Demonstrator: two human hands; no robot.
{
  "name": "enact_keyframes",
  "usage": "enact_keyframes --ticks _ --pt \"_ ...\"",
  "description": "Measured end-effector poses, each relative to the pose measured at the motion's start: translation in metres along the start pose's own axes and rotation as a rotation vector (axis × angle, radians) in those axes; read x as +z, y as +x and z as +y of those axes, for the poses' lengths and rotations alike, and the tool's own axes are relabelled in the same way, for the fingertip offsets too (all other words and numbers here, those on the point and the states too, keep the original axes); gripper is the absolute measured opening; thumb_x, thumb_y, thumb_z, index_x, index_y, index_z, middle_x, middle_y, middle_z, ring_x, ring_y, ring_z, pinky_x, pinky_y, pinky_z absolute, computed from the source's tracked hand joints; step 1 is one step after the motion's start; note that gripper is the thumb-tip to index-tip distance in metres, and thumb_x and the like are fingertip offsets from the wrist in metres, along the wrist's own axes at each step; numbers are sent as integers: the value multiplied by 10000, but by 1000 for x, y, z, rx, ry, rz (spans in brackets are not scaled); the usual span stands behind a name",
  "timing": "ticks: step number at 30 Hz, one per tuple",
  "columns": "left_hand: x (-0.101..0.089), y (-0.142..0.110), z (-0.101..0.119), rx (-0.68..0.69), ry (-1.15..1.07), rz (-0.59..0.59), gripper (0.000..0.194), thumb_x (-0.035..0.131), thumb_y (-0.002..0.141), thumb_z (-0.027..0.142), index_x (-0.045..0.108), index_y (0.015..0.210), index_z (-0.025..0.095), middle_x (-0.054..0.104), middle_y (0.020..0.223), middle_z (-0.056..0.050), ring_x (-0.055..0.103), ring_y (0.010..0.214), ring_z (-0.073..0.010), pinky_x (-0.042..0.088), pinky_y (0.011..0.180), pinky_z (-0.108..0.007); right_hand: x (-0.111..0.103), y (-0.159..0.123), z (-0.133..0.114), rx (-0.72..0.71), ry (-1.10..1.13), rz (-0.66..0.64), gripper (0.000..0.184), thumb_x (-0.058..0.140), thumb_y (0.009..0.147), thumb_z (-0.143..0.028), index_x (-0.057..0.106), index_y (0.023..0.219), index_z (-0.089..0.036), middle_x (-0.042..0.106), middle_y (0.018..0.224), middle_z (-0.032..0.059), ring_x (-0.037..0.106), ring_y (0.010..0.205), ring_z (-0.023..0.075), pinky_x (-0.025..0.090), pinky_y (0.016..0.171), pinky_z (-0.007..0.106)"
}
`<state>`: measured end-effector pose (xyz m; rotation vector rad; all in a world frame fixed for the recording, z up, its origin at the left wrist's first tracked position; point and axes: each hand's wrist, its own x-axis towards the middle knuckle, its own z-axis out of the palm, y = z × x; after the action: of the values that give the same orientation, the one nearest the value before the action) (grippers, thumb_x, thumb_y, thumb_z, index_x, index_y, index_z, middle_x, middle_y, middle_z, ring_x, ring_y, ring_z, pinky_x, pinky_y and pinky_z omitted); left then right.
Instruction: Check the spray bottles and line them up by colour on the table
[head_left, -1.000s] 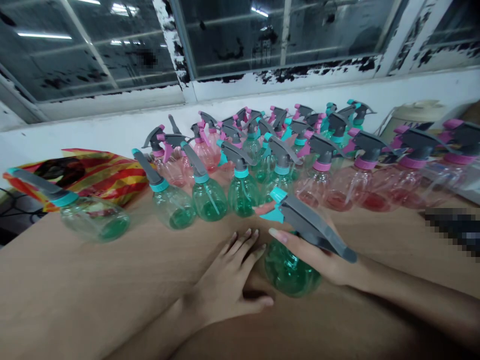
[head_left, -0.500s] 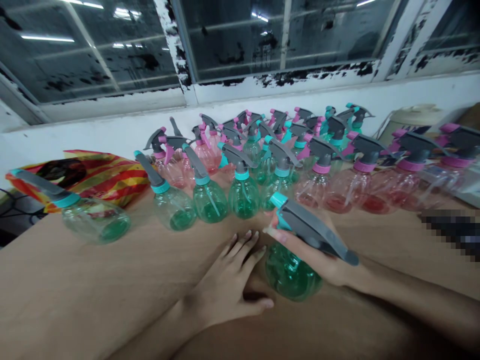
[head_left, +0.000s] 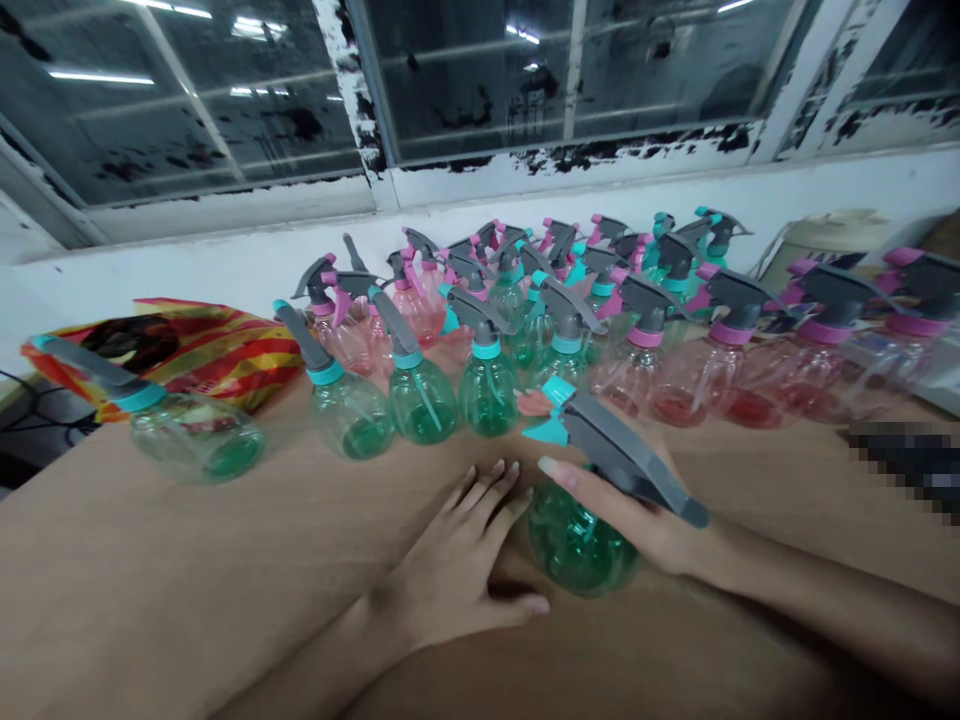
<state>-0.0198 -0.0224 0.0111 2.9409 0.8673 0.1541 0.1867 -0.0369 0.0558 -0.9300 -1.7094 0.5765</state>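
A green spray bottle (head_left: pixel 581 545) with a grey and turquoise trigger head stands on the wooden table (head_left: pixel 225 570) in front of me. My right hand (head_left: pixel 637 500) is closed around its neck, just under the head; the thumb shows on the near side and fingertips poke out beyond the nozzle. Flat on the table, left of this bottle, rests my left hand (head_left: pixel 465 560), its fingers spread and holding nothing. Its thumb points toward the bottle's base. Whether the thumb touches the bottle, I cannot tell.
Behind my hands stand several green bottles (head_left: pixel 487 395) and pink bottles (head_left: pixel 679 390) in rows. One green bottle (head_left: pixel 199 440) sits apart at left, before a red-yellow plastic bag (head_left: pixel 225 350). A pale container (head_left: pixel 832 240) is at back right; a blurred dark object (head_left: pixel 900 455) lies at right.
The fingers of my right hand have shifted at the bottle's head, and the turquoise trigger now shows more. The bottle has moved very slightly; my left hand stays in place.
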Motion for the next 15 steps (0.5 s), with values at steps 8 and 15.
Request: enact_keyframes --ticks 8,15 --pt "-2 -1 5 -81 -139 73 877 606 785 647 300 1427 133 410 1436 -200 340 1344 -362 309 1061 -551 0 -2 1 25 65 14 328 662 807 -407 550 1098 -301 649 808 -5 590 615 175 495 575 324" --pt "-7 -7 16 -168 -402 206 914 684 750 597 224 1448 226 445 1400 -125 437 1273 -328 412 1001 -489 13 -1 2 12 99 5 307 640 810 -368 602 1099 -273 684 828 -2 576 565 154 478 515 299"
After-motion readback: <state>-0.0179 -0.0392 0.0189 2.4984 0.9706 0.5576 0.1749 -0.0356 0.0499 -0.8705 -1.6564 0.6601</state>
